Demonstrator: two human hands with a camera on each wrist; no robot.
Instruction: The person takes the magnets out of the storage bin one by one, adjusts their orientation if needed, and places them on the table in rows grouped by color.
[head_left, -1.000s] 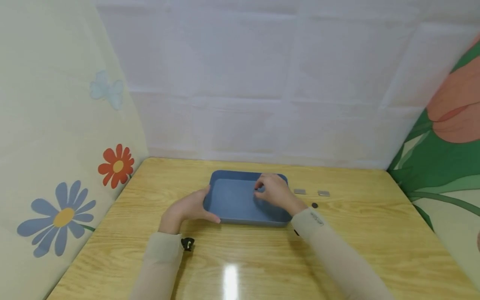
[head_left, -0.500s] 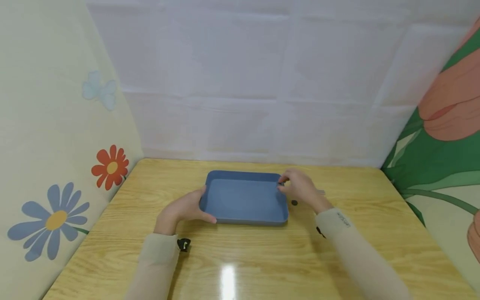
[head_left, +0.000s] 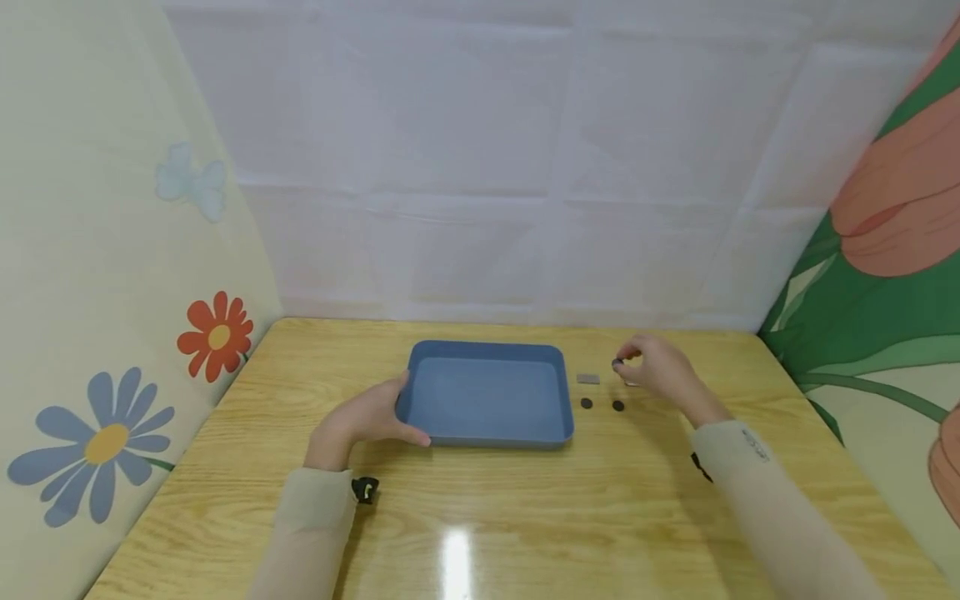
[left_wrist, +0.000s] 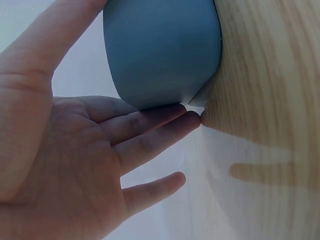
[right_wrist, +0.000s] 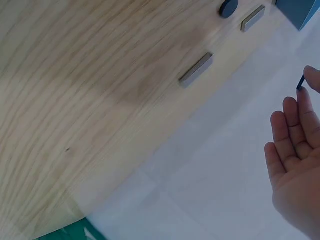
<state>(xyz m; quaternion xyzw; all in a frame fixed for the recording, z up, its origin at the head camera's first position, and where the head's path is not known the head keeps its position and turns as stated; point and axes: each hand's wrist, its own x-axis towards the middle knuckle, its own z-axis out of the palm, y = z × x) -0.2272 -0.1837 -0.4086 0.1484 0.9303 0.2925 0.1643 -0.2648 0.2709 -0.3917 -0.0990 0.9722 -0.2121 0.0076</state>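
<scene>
In the head view my left hand (head_left: 367, 412) lies against the left end of a shallow blue tray (head_left: 558, 437). Its thumb reaches along the front wall and its fingers are at the left side. The left wrist view shows the fingers (left_wrist: 155, 140) nearly straight, touching the tray's end wall (left_wrist: 160, 55). To the right of the tray, my right hand (head_left: 660, 371) pinches a small thin dark disc (head_left: 617, 363) between thumb and index finger, raised over the table. The right wrist view shows that disc (right_wrist: 300, 82) edge-on, with the other fingers loosely extended.
Right of the tray, two dark discs lie on the wooden table (head_left: 480, 517): a left disc (head_left: 587, 403) and a right disc (head_left: 618, 406). Behind them are two flat silver bars, one nearer the tray (right_wrist: 253, 18) and one farther (right_wrist: 196, 69). A white cloth (head_left: 450, 208) hangs behind.
My right hand has moved right, from over the tray, across its right rim, to above the bars and discs, still pinching the dark disc. My left hand stays at the tray.
</scene>
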